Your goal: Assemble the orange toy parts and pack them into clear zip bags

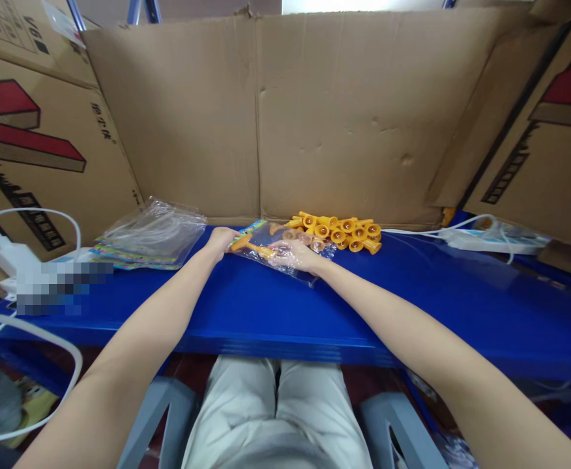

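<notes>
My left hand [221, 242] is closed on the end of a clear plastic bag [301, 276] that has a coloured printed header. A yellow plastic horn [257, 249] lies at the bag, its wider end towards my left hand. The fingers of my right hand [294, 255] close around the narrow end of that horn. Shiny film covers part of this hand; whether it is inside the bag or behind it, I cannot tell. Just beyond my right hand is a pile of several similar yellow horns [340, 233], partly seen through the film.
A stack of clear bags [156, 238] lies left on the blue table [266, 306]. White plugs and cables [24, 260] stand at the far left, and a white power strip [493, 241] lies at the right. Cardboard walls [344, 117] enclose the back and sides.
</notes>
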{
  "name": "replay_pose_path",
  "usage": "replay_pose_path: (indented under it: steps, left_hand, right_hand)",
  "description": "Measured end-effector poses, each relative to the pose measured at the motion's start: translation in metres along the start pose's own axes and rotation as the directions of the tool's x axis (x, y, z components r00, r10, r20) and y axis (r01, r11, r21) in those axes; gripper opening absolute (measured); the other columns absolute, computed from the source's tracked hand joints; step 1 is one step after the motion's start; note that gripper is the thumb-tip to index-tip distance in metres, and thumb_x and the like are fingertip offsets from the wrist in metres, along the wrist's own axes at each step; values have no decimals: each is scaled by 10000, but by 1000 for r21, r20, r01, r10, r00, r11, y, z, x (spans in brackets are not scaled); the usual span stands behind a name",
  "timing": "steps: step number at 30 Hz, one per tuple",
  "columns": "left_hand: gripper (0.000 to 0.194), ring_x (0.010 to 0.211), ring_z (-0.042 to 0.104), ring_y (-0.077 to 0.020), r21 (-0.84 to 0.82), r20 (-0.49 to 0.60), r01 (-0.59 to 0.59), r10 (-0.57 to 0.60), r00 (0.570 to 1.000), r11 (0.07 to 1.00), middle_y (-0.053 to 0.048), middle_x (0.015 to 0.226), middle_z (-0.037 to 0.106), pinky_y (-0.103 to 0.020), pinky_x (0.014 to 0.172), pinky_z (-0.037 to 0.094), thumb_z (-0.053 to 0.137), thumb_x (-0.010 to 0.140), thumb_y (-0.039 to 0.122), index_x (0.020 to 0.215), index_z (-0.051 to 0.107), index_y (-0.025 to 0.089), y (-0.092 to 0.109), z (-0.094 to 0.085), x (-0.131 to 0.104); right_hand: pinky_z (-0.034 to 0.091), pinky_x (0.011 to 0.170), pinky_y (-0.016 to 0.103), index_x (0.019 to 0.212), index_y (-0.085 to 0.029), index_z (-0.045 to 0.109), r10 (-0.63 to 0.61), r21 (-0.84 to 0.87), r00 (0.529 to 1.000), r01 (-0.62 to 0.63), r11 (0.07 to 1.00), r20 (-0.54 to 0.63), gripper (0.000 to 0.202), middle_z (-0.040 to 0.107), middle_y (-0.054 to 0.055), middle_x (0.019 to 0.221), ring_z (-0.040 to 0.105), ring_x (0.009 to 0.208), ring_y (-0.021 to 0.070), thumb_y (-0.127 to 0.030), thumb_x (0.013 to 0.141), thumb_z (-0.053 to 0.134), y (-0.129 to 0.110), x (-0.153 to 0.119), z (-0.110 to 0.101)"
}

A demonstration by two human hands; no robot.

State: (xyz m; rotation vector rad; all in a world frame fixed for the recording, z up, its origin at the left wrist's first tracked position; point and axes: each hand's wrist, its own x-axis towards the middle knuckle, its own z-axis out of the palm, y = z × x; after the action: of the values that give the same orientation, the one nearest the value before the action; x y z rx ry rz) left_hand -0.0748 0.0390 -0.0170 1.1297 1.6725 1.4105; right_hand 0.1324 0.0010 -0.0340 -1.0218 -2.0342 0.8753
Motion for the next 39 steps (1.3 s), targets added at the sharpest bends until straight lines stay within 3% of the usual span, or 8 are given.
replay_pose_path:
  steps: [6,10,14,19,25,31,35,39]
  left_hand:
    - [202,801,655,-190,255,8,-200,205,979,946,-40,754,704,-251,725,498,506,593,65,686,663,150,-9,-7,14]
    - [272,938,639,-195,505,35,-283,308,951,816,-63,967,708,-258,824,473,552,658,116,899,671,156,-13,-7,16]
    - [307,1099,578,-221,636,97,-359,391,915,683,-97,1148,648,-292,942,425,636,713,265,1005,637,169,-16,-5,16]
    - [430,1172,531,-251,701,167,-361,350,922,615,-89,1229,600,-331,967,416,684,700,376,1084,600,201,-16,-5,11]
    - [446,1212,511,-261,762,194,-340,308,932,551,-101,1276,576,-343,989,407,681,699,277,1127,584,202,-14,-6,8]
    - [486,1231,511,-266,789,179,-318,297,938,527,-114,1326,558,-377,1028,393,624,698,133,1179,586,194,-14,-7,9]
    - [670,1387,313,-268,831,292,-399,306,906,387,-114,1491,379,-432,1134,256,530,691,26,1345,484,163,-13,-8,7]
    - [770,1434,158,-260,853,426,-466,202,882,234,-96,1554,227,-423,1142,227,493,701,30,1447,350,162,-11,-9,6]
  right_hand:
    - [501,910,356,1133,-99,648,78,71,995,-83,994,66,412,690,122,1062,642,969,204,-112,723,694,-3,-1,2]
    - [463,958,366,1110,-136,666,40,-18,996,-38,999,79,370,687,92,1086,626,1031,206,-154,741,690,-5,-2,-1]
    - [440,977,396,1108,-150,675,12,-129,994,2,992,109,360,696,74,1068,627,1028,217,-201,752,695,-8,-3,-6]
    - [446,971,388,1119,-139,674,-1,-106,986,19,994,164,371,712,71,1045,636,1024,222,-202,755,699,-9,-2,-9]
    - [455,978,369,1205,-124,633,2,-61,990,7,998,139,443,664,119,1177,634,1060,221,-194,771,685,-4,2,-11]
    - [424,1020,357,1114,-126,687,37,-54,995,-32,998,94,335,661,118,1183,604,1116,217,-173,782,676,-8,1,-14]
    - [470,963,339,1075,-142,702,126,16,990,-127,992,60,321,701,94,1088,644,1024,197,-93,759,674,-12,-1,-15]
    - [528,865,329,1048,-125,700,176,107,983,-180,978,48,258,722,97,973,679,784,146,-80,817,593,-11,2,-16]
